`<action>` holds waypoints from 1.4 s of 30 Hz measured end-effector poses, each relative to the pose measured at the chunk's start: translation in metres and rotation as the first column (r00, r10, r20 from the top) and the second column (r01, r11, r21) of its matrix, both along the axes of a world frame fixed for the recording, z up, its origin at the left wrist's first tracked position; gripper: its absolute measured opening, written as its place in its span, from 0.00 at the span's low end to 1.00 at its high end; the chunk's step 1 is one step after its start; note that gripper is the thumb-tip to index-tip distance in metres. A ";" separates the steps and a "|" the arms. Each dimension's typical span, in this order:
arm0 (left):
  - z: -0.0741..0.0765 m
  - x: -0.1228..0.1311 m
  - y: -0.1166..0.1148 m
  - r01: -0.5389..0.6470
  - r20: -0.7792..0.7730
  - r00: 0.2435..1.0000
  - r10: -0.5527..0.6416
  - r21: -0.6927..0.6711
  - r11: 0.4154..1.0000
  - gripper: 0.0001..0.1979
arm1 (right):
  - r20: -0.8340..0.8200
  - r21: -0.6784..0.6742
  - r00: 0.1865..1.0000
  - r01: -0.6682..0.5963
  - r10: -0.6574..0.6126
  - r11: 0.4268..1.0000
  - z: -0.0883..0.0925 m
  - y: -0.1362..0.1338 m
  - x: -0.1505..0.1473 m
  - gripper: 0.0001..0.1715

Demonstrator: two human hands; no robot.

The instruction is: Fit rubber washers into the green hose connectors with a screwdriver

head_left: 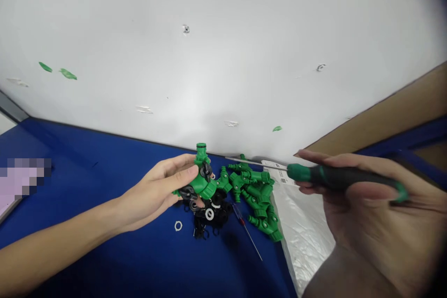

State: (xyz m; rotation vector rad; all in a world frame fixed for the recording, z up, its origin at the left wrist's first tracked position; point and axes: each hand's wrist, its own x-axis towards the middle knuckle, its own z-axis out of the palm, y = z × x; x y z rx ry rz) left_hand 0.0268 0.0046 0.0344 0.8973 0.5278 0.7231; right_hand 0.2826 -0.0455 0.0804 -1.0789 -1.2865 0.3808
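My left hand is closed around a green plastic hose splitter with black valve levers, held above the table with one outlet pointing up. In my right hand is a screwdriver with a black and green handle. Its thin shaft points left toward the splitter, and the tip is apart from it. Below and right of the splitter lies a pile of green hose splitters. Black parts and white rings are heaped under my left hand.
A second, thin screwdriver lies on the blue table beside the heap. One white ring nut sits apart. A silvery-white plastic bag lies at the right. Behind stands a white wall, with brown cardboard at right.
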 end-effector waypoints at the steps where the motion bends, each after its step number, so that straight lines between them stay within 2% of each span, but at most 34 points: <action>1: -0.001 0.000 0.001 -0.008 -0.023 1.000 0.008 -0.022 1.000 0.13 | 0.020 -0.045 0.999 -0.037 0.038 0.998 -0.004 0.001 0.004 0.13; 3: -0.004 0.000 0.001 -0.030 -0.077 0.997 0.026 -0.053 0.998 0.13 | 0.054 -0.176 0.992 -0.105 0.116 0.979 -0.016 -0.001 0.009 0.13; 5: -0.008 0.002 0.001 -0.049 -0.082 0.996 0.044 -0.064 0.997 0.13 | 0.053 -0.252 0.984 -0.149 0.168 0.956 -0.030 -0.005 0.008 0.16; 9: -0.015 0.007 0.000 0.038 0.064 0.997 -0.039 0.017 0.999 0.10 | 0.033 -0.154 0.988 -0.141 0.148 0.978 -0.046 -0.017 -0.009 0.14; 12: -0.019 0.011 -0.001 0.096 0.088 0.991 -0.103 0.081 0.992 0.11 | 0.194 -0.094 0.978 -0.059 0.076 0.994 -0.045 -0.022 -0.020 0.10; 15: -0.023 0.013 -0.003 0.079 0.074 0.993 -0.087 0.100 0.992 0.13 | 0.381 -0.110 0.924 0.011 0.032 0.994 -0.040 -0.027 -0.021 0.09; 17: -0.024 0.014 -0.004 0.056 0.059 0.996 -0.064 0.120 0.991 0.14 | 0.482 -0.149 0.874 0.022 0.054 0.989 -0.039 -0.032 -0.019 0.11; 20: -0.023 0.014 -0.006 0.035 0.030 0.999 -0.040 0.165 0.986 0.14 | 0.602 -0.180 0.786 -0.041 0.143 0.983 -0.038 -0.038 -0.016 0.16; 22: -0.021 0.013 -0.007 0.016 0.009 1.000 -0.018 0.191 0.981 0.14 | 0.624 -0.147 0.769 -0.058 0.138 0.987 -0.038 -0.040 -0.015 0.20; 25: -0.020 0.012 -0.008 0.018 -0.028 1.000 -0.012 0.207 0.978 0.15 | 0.619 -0.105 0.781 -0.019 0.081 0.994 -0.037 -0.042 -0.014 0.26; 30: -0.017 0.010 -0.010 0.030 -0.122 0.992 0.002 0.265 0.964 0.16 | 0.644 -0.140 0.748 -0.091 0.160 0.986 -0.032 -0.041 -0.016 0.27; 34: -0.011 0.008 -0.011 0.085 -0.192 0.981 -0.018 0.343 0.935 0.16 | 0.639 -0.152 0.752 -0.086 0.164 0.985 -0.030 -0.043 -0.018 0.28; 37: -0.009 0.008 -0.012 0.127 -0.155 0.984 -0.085 0.291 0.948 0.16 | 0.629 -0.157 0.765 -0.054 0.142 0.986 -0.032 -0.047 -0.016 0.28; 42: -0.009 0.009 -0.011 0.120 -0.061 0.992 -0.109 0.232 0.965 0.15 | 0.627 -0.132 0.775 0.000 0.084 0.991 -0.032 -0.050 -0.014 0.26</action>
